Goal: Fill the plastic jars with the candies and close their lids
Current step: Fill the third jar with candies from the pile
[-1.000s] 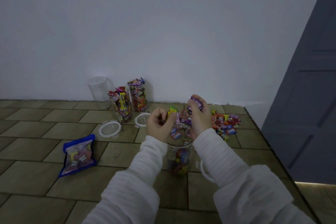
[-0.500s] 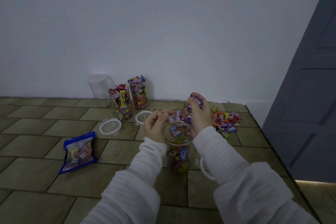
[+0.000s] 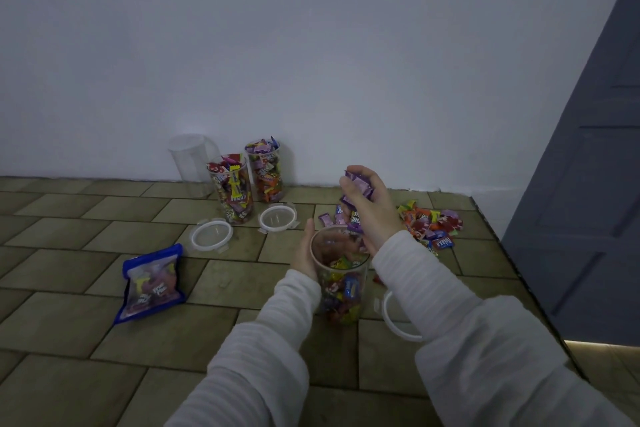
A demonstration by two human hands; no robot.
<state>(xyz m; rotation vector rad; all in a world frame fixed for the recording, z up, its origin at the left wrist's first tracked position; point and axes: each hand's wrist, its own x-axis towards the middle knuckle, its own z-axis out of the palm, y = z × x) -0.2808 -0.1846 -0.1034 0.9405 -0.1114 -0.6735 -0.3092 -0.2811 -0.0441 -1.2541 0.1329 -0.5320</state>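
A clear plastic jar (image 3: 341,282), about half full of wrapped candies, stands on the tiled floor in front of me. My left hand (image 3: 304,251) grips its left side near the rim. Just above the jar's mouth, my right hand (image 3: 369,208) holds a bunch of purple-wrapped candies (image 3: 358,184), some hanging below the fingers. A loose pile of candies (image 3: 429,224) lies to the right. Two full jars (image 3: 232,189) (image 3: 266,172) and one empty jar (image 3: 190,161) stand by the wall, all without lids.
Two white-rimmed lids (image 3: 211,235) (image 3: 278,217) lie near the full jars, and a third lid (image 3: 398,317) shows partly under my right sleeve. A blue candy bag (image 3: 152,282) lies at the left. A dark door (image 3: 588,184) stands at the right beside the floor's edge.
My left hand let its candies go and dropped from above the jar to grip the jar's side. My right hand stayed over the mouth with its purple candies.
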